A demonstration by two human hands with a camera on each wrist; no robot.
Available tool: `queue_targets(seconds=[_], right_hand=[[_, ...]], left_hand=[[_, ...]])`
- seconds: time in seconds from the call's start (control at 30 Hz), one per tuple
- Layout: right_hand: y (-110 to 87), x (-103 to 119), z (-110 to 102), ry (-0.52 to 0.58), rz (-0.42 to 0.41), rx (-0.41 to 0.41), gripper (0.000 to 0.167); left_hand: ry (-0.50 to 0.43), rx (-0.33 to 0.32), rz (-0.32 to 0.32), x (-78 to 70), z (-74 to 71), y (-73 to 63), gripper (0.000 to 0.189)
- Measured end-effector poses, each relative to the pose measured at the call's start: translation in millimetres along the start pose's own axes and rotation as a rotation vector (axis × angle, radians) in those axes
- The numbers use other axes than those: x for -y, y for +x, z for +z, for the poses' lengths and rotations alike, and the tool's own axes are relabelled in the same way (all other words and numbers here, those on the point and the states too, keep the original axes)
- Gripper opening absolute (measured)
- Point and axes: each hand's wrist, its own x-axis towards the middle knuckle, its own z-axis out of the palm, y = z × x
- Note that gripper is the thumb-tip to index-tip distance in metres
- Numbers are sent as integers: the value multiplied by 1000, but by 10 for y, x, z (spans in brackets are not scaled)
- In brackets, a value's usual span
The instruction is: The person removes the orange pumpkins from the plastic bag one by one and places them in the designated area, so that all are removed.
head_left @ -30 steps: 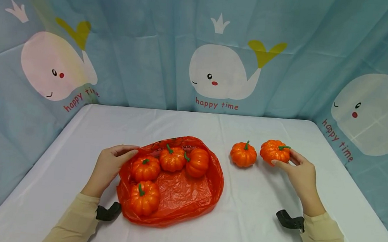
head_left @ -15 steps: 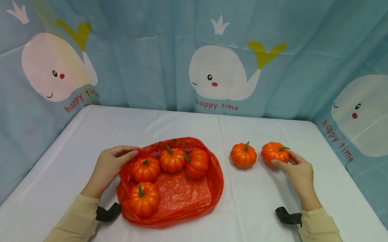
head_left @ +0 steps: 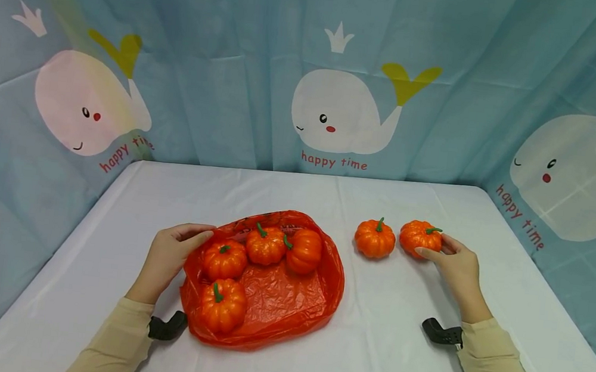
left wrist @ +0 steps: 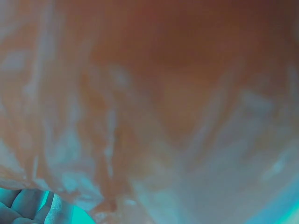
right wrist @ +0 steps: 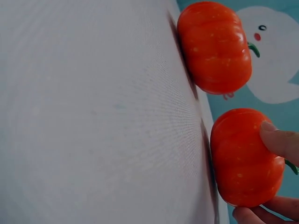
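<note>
On the table's left half lies a red plastic bag with its mouth spread wide. Several orange toy pumpkins with green stems sit inside it. My left hand pinches the bag's left rim; in the left wrist view, the blurred plastic covers most of the picture and a few fingers show low at the left. To the right, my right hand holds a toy pumpkin between thumb and fingers, at the tabletop. Another toy pumpkin stands just left of it, a small gap between them.
A white cloth covers the table. Blue curtains printed with whales enclose its back and sides. Black camera mounts stick out from both wrists.
My right hand has lowered its pumpkin slightly, towards me and a touch to the left, beside the other one. The left hand and the bag stay in place.
</note>
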Motion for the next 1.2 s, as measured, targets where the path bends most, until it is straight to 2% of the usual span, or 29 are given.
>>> queue_targets(seconds=[0.43, 0.83, 0.97, 1.2], right_hand=[[40, -48, 19, -2, 7, 27, 86], [0, -36, 2, 15, 5, 75, 91], [-57, -12, -21, 13, -12, 38, 92], [-306, 214, -64, 63, -61, -128, 85]], left_hand=[[-4, 3, 7, 12, -5, 6, 56], [-3, -1, 22, 20, 3, 11, 55], [0, -3, 28, 23, 4, 12, 54], [7, -10, 39, 23, 6, 14, 52]])
